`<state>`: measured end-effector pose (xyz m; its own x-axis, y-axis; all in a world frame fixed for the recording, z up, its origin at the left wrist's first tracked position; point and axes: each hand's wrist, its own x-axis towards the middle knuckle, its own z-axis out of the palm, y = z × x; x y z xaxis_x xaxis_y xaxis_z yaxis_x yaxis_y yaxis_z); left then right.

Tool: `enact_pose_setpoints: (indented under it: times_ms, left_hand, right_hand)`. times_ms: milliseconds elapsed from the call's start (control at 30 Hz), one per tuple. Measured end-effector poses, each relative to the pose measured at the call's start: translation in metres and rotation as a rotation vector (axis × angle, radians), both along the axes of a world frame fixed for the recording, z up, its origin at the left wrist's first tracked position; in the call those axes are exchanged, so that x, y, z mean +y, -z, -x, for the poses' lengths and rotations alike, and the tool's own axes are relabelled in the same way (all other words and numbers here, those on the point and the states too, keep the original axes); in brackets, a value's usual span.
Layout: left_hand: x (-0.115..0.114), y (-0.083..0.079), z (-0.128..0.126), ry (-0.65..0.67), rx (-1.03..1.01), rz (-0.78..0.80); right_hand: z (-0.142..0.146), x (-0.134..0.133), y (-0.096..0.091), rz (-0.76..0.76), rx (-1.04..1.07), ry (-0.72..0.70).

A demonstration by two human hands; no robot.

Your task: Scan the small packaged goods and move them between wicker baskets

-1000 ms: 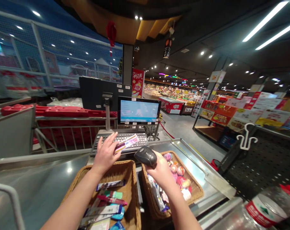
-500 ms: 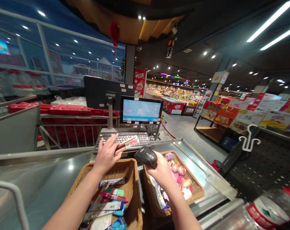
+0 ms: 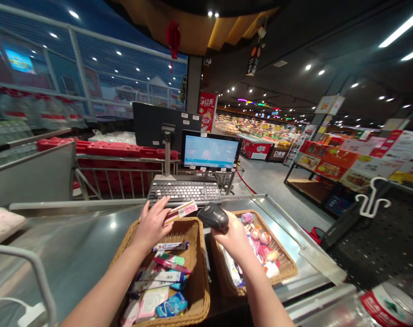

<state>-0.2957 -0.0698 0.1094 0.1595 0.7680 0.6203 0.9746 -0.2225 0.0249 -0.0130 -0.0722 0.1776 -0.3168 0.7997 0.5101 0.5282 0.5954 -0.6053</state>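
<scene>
My left hand [image 3: 154,225] is closed on a slim, flat packet [image 3: 181,213] with a pale pink end, brown stripes and a printed barcode. It hovers by the far rim of the left wicker basket [image 3: 203,272], just in front of the black keyboard [image 3: 184,190]. In that basket lie toothpaste-like tubes, a blue pack [image 3: 172,304] and several small packets. A black handheld barcode scanner [image 3: 213,216] is gripped by my right hand [image 3: 234,236], its head pointing left toward the packet. Beneath my right forearm, the right wicker basket [image 3: 288,263] holds round wrapped sweets [image 3: 265,237] and other packets.
A lit screen [image 3: 211,152] and a second dark monitor [image 3: 163,129] stand behind the keyboard on the metal counter [image 3: 90,245]. Bottles with a red label [image 3: 378,304] are at the lower right. A grey curved rail [image 3: 29,259] and a white plug [image 3: 32,314] are at the left.
The view has turned slightly left. My left hand has drawn back from the keyboard toward the left basket's rim, still holding the packet. The scanner remains in my right hand.
</scene>
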Motion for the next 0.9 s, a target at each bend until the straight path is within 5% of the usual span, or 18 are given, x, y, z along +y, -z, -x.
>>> enact_pose_setpoints:
  times_ms: [400, 900]
  left_hand:
    - [-0.026, 0.050, 0.018, 0.050, 0.012, 0.157]
    - [-0.037, 0.077, 0.013, 0.130, -0.001, 0.396]
  right_hand:
    - [0.017, -0.005, 0.005, 0.032, -0.027, -0.035]
    - [0.035, -0.009, 0.012, 0.085, -0.019, -0.036]
